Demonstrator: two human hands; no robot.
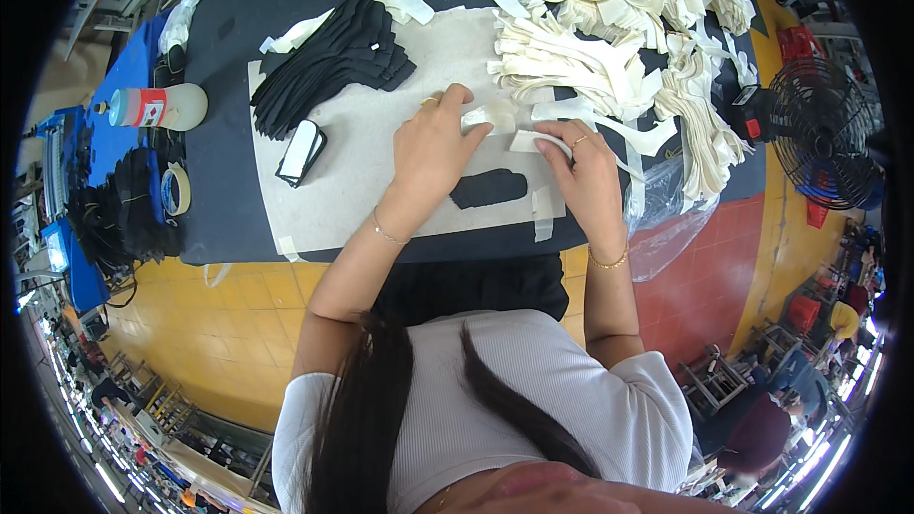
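Note:
My left hand (430,145) is over the light sheet, its thumb against a small pale, partly see-through piece (500,118); the fingers behind that piece are partly hidden. My right hand (583,176) pinches the end of a cream fabric strip (524,141) between thumb and fingers. A gap separates the two pale pieces. Nearer to me, between my hands, a black fabric piece (487,188) lies flat on the sheet (371,157). Just beyond my right fingers lies another cream cut piece (652,136).
Black cut pieces (328,67) lie fanned out at left, near a black-and-white block (303,152). Cream fabric bundles (576,57) fill the far right. A bottle (162,107) and a tape roll (176,188) sit at the left edge. A black fan (821,133) stands right.

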